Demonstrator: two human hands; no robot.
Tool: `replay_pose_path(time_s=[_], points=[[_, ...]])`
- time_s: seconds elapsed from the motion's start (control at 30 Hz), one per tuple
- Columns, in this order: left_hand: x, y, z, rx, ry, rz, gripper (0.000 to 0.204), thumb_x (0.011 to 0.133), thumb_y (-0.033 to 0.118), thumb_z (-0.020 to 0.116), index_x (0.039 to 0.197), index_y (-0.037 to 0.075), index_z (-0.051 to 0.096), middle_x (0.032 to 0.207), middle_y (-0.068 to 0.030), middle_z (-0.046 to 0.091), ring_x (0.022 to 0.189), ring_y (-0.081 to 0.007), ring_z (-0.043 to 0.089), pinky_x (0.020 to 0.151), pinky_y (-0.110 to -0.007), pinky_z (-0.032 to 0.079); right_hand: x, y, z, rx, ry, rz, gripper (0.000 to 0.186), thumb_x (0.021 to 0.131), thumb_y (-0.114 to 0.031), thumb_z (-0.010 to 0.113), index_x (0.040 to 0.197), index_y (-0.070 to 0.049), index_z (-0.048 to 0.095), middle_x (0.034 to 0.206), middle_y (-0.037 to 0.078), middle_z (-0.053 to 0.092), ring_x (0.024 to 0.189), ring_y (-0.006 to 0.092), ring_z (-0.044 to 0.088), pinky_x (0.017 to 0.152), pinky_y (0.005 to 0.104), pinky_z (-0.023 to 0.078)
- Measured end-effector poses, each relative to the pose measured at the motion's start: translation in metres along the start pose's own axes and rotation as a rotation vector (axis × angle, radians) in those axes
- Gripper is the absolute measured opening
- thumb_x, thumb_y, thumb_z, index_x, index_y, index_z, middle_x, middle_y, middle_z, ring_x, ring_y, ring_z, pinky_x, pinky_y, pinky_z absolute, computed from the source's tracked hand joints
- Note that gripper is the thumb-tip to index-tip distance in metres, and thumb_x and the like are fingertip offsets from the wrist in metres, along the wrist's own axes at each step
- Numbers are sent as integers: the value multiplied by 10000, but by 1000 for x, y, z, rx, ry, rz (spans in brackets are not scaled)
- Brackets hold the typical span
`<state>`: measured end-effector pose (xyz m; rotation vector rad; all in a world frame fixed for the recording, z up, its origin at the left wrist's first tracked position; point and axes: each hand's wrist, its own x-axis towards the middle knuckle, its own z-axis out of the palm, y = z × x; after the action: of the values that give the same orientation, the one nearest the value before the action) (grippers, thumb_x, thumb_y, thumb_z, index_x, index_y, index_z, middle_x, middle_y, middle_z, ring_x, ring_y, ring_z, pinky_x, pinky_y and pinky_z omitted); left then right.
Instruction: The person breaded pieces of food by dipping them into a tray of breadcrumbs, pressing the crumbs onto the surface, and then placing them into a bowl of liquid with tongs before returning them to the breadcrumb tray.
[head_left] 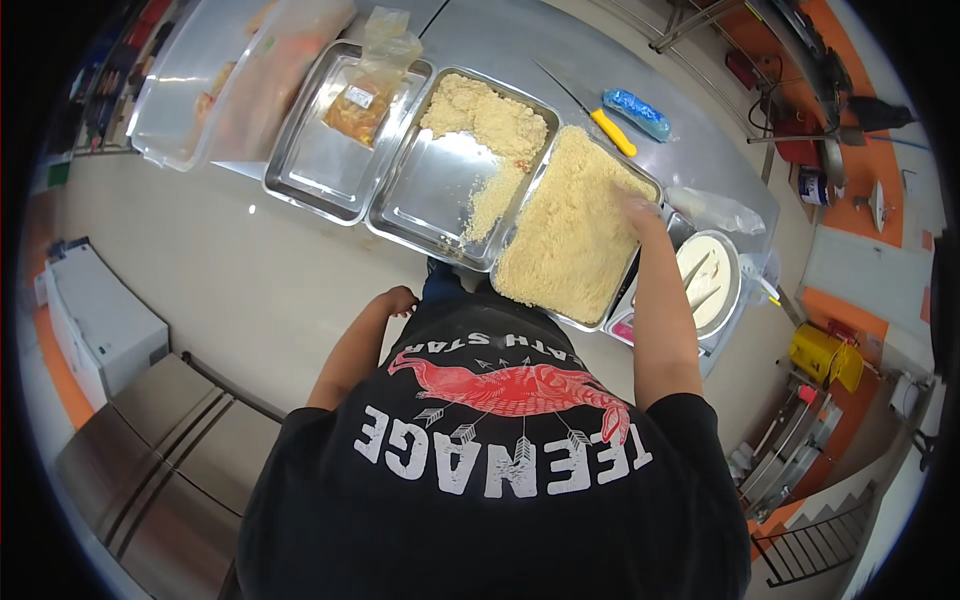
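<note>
"Crumbs (565, 235) first: where do we locate them relative to the right hand (637, 208)?"

"We find the coarse yellow crumbs spread thickly across the crumb tray (590, 326). From the fingers, the main mass lies to the left and back toward the body. We read the tray's long axis as running obliquely, from near left to far right, with the right hand at the far right part."

"Which hand do we rate as nearer?"

"The right. Its forearm passes along the tray's right side, between the crumbs and the white bowl (738, 288) of pale mixture. The left hand (402, 300) hangs by the waist, apart from the trays, nearest the near edge of the middle tray (418, 200)."

"Do we record the fingers as spread or pressed together?"

"We record neither. The right fingers reach over the crumbs, but they are blurred; we cannot tell their spacing, whether they pinch any crumbs, or whether they touch the surface."

"And on the left?"

"We see no object in it. The fingers are too small and shaded for us to tell whether they are closed."
</note>
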<state>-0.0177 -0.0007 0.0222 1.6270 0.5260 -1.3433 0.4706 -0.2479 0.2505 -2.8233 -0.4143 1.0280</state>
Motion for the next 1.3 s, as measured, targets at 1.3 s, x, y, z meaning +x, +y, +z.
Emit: replay_pose_path(time_s=[1.3], points=[[-3, -32, -71, -64, 27, -223, 372, 819, 300, 485, 1033, 17, 598, 975, -107, 660, 791, -235, 642, 626, -391, 517, -108, -90, -29, -235, 273, -73, 392, 759, -201, 560, 1103, -15, 539, 1054, 211, 598, 970, 345, 583, 836, 391, 465]])
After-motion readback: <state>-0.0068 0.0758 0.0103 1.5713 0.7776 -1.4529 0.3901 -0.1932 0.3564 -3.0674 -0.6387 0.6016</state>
